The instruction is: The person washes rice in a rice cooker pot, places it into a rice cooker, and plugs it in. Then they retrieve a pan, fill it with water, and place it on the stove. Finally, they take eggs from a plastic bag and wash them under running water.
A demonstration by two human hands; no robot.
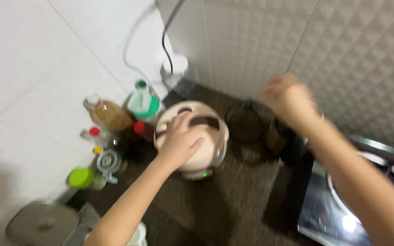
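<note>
The picture is motion-blurred. A cream rice cooker (210, 136) with a dark handle stands on a dark speckled counter (233, 200). My left hand (181, 139) lies flat on its lid, fingers spread near the handle. My right hand (288, 98) is raised above the counter near the textured wall tiles, fingers loosely curled; I cannot tell whether it holds anything. A dark pot (245, 123) sits just right of the cooker, below that hand.
Several bottles and jars (115, 118) crowd the counter's left corner, among them a green-capped one (82, 177). A white plug and cable (172, 68) hang behind the cooker. An induction hob (324, 214) with a pan is at the right. A grey round lid (42, 223) lies lower left.
</note>
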